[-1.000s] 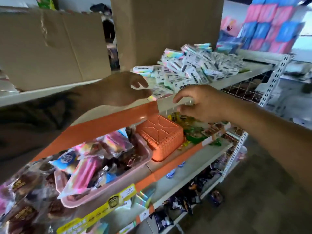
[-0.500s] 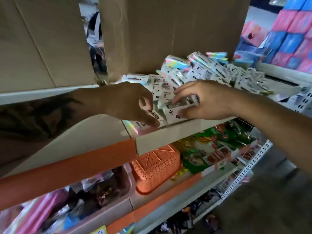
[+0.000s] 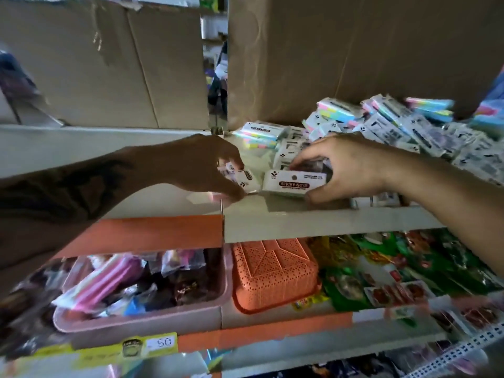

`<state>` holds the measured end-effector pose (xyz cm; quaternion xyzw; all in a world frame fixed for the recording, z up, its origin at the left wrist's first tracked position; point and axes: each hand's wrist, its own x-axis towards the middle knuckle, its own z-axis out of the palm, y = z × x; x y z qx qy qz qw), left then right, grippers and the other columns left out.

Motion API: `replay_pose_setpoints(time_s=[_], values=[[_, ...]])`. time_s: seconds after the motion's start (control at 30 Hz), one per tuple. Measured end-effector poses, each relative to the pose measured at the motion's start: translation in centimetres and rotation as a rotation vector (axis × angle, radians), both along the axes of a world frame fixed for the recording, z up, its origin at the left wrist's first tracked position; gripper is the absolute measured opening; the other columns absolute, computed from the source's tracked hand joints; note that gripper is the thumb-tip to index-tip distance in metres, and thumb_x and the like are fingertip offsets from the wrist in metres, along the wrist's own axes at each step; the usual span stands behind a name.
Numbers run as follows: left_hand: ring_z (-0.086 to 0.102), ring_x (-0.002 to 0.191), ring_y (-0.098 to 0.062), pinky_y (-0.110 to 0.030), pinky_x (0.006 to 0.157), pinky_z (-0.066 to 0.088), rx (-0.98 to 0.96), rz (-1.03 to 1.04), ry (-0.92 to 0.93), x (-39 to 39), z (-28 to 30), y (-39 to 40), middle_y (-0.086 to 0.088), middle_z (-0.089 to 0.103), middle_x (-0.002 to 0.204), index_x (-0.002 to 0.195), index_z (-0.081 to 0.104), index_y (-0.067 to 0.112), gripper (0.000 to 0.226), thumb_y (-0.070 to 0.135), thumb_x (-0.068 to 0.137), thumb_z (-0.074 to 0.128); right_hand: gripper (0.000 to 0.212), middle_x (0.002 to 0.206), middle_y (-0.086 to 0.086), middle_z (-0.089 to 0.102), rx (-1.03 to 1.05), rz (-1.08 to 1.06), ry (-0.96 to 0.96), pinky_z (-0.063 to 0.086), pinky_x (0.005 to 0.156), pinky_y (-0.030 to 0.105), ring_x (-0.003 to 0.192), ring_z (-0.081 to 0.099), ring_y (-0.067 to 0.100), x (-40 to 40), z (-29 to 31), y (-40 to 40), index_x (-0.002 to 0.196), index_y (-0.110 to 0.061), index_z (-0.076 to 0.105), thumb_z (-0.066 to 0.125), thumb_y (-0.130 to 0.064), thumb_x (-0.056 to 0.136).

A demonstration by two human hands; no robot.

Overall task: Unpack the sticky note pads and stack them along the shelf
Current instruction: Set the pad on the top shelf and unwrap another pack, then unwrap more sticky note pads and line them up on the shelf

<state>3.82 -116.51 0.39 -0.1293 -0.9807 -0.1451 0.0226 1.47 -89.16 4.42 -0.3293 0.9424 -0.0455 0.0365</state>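
Reached in over the front edge of the shelf with both hands, having hung short of its lip a second before and touched the heap only half a second before.

Closed the right hand round one boxed sticky note pad, with thumb under its near right corner, fingers curled over its top and the printed label turned to the camera.

Pinched a second pad in the left hand, between thumb below and curled fingers above; could not make out the fingertips behind the back of the hand.

Held both pads low at the shelf's front, just beside each other; could not tell whether resting on the board or raised just off it.

Left the loose pile of pads heaped behind and to the right, at the foot of the cardboard box, unsorted.

Judged as the start of a row: two pads drawn out of the heap to the bare front strip, none yet stacked.

Called next, probably, for squaring the two against each other and the lip, then going back to the heap.

Risked, by the heap's slope, dragging neighbouring pads forward with each pull.

Left untouched below: orange basket and pink tray.
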Motion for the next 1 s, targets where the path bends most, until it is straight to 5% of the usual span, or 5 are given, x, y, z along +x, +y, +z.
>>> replay_pose_setpoints(time_s=[0.17,0.3,0.7,0.9,1.0], values=[[0.064,0.100,-0.011,-0.038,0.092,0.053,0.138,0.121,-0.020,3.2,0.5,-0.4,0.011,0.070,0.109,0.108,0.074,0.039,0.060,0.070,0.057,0.082,0.031,0.112,-0.008,0.071,-0.318,0.150,-0.162,0.050,0.093,0.040,0.106,0.066,0.018,-0.1,0.2,-0.6,0.107,-0.041,0.066,0.076,-0.042,0.077],[0.069,0.093,-0.026,-0.044,0.084,0.054,0.259,0.259,0.012,5.8,0.6,-1.9,0.000,0.075,0.098,0.102,0.077,0.031,0.049,0.053,0.061,0.090,0.045,0.101,0.008,0.075,-0.533,0.235,-0.259,0.043,0.086,0.037,0.091,0.063,0.015,-0.2,0.7,-1.4,0.104,-0.025,0.075,0.070,-0.047,0.065],[0.071,0.091,-0.024,-0.040,0.083,0.055,0.258,0.419,0.097,13.5,3.0,-11.1,0.005,0.076,0.097,0.102,0.077,0.032,0.054,0.056,0.056,0.091,0.037,0.097,0.013,0.070,-0.547,0.367,-0.360,0.041,0.074,0.013,0.085,0.057,0.003,2.7,0.4,-12.0,0.100,-0.020,0.074,0.064,-0.036,0.068],[0.068,0.090,-0.020,-0.029,0.072,0.047,0.267,0.409,0.096,15.7,2.7,-20.2,0.002,0.075,0.101,0.105,0.077,0.029,0.035,0.036,0.072,0.088,0.049,0.078,-0.012,0.070,-0.491,0.391,-0.355,0.040,0.085,0.028,0.080,0.059,0.001,4.2,-0.2,-21.7,0.097,-0.019,0.075,0.070,-0.049,0.059],[0.068,0.086,-0.015,-0.030,0.074,0.051,0.232,0.402,0.075,17.1,2.0,-25.8,0.011,0.074,0.099,0.099,0.077,0.039,0.048,0.058,0.057,0.086,0.037,0.093,0.004,0.076,-0.508,0.383,-0.373,0.042,0.084,0.025,0.085,0.061,0.003,5.3,-0.8,-27.2,0.100,-0.019,0.074,0.068,-0.036,0.068]])
